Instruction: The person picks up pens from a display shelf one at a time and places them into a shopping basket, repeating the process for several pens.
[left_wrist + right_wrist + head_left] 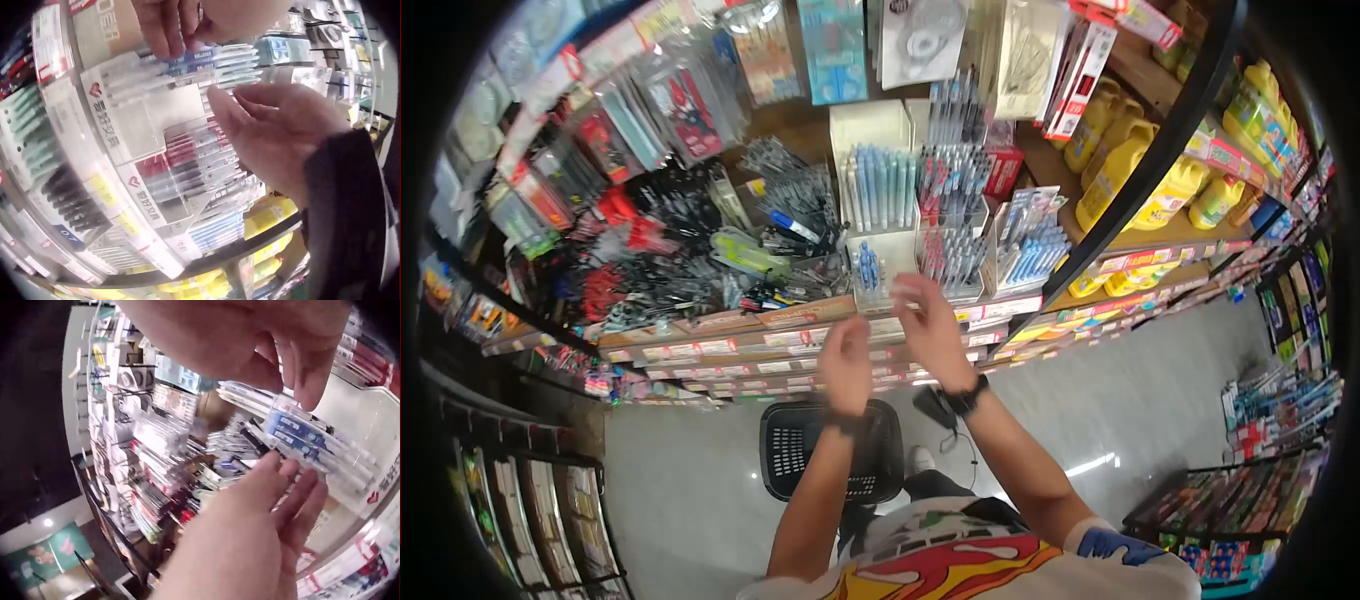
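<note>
In the head view my left hand (845,362) and right hand (927,325) are raised at the front of a pen display. Pens with blue labels (295,434) stand in a clear-and-white compartment (868,290). The left hand (250,519) has bent fingers beside that compartment in the right wrist view, with nothing visible in its grasp. The right hand (244,344) reaches over it, fingertips pointing down close above the blue-labelled pens. In the left wrist view, relaxed, slightly bent fingers show on the right hand (275,125).
Loose pens and packets (730,240) crowd the shelf's left side. Boxed light-blue pens (880,185) and red-and-blue pens (950,255) sit behind and right. Yellow bottles (1140,180) stand past a black post (1145,170). A black basket (780,450) is on the floor below.
</note>
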Motion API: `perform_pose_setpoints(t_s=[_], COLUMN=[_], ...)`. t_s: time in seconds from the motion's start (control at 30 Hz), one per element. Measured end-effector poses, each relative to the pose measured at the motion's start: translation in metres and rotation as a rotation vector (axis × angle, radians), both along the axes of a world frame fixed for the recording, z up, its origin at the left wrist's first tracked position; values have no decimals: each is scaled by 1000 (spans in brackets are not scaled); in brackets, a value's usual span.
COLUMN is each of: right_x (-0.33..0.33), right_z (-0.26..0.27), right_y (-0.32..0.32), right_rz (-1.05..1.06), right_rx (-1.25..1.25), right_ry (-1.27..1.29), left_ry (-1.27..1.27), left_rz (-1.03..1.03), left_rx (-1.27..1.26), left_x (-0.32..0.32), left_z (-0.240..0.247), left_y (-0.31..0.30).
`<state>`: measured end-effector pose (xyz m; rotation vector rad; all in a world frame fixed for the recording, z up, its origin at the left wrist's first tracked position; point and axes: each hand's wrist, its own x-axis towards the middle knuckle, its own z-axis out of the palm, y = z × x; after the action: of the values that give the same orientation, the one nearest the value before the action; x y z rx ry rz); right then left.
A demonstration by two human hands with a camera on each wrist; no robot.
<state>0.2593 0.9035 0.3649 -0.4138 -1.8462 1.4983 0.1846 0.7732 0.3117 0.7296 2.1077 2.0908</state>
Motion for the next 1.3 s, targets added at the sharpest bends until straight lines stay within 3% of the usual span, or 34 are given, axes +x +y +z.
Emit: perform_pose_setpoints(t_s=[0.1, 0.17, 0.27, 0.57, 0.73, 0.93, 1.0, 1.07, 1.13, 1.3], right_x=[-49, -58, -67, -48, -16, 37, 45, 43, 35, 16], right_z=[-17, -21, -46, -14, 30, 28, 9, -35, -60, -165], right_y=[27, 32, 44, 33, 13, -55, -92, -130, -180, -274], right_rz=[-98, -139, -160, -126, -258, -267, -242, -190, -108, 82], right_rx=[97, 167, 436, 263, 434, 360, 255, 193, -151, -300], right_ry=[15, -130, -108, 14, 186, 111, -1, -81, -173, -525], left_ry=[84, 68, 99, 169, 248, 497, 301, 168, -54, -534], left_rz=[131, 165, 190, 170, 127, -130, -263, -375, -378, -381], left_rx=[97, 75, 73, -1, 78, 9, -117, -198, -135, -206], left_x=[-19, -19, -13, -13, -2, 18, 31, 28, 26, -2], left_z=[-4, -5, 3, -1, 39, 45, 40, 1, -37, -138], left_y=[56, 73, 79, 75, 67, -29, -81, -133, -179, -284])
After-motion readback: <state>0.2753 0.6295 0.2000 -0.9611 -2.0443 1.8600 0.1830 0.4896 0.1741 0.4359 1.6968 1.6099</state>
